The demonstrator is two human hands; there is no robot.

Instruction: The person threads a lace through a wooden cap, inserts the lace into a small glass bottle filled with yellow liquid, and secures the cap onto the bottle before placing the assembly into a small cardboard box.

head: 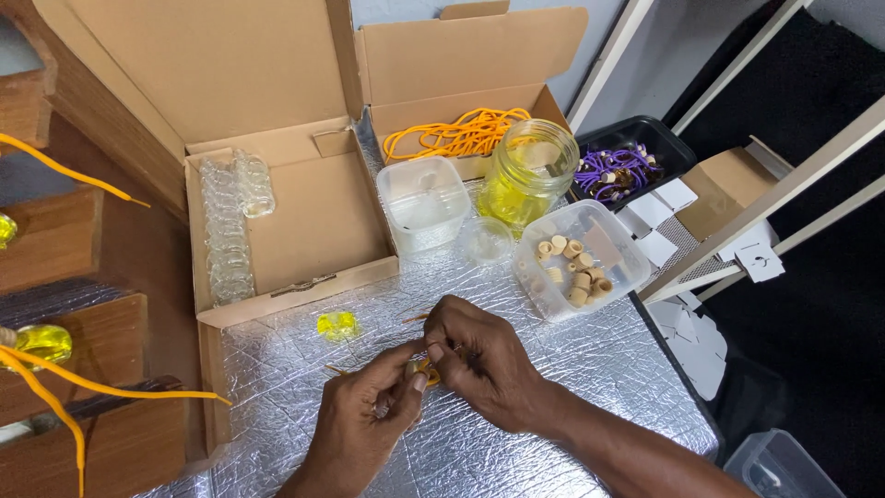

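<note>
Gleaming foil-covered table, cardboard boxes

The table cover is shiny, crinkly silver foil. The boxes are dull brown cardboard. The jar is smooth, clear glass. The tubs are see-through plastic.

Two open cardboard boxes stand on the desk. There are two clear plastic tubs, one glass jar, one black tray and one small yellow bottle. Wooden caps number perhaps a dozen, since they overlap.
</note>
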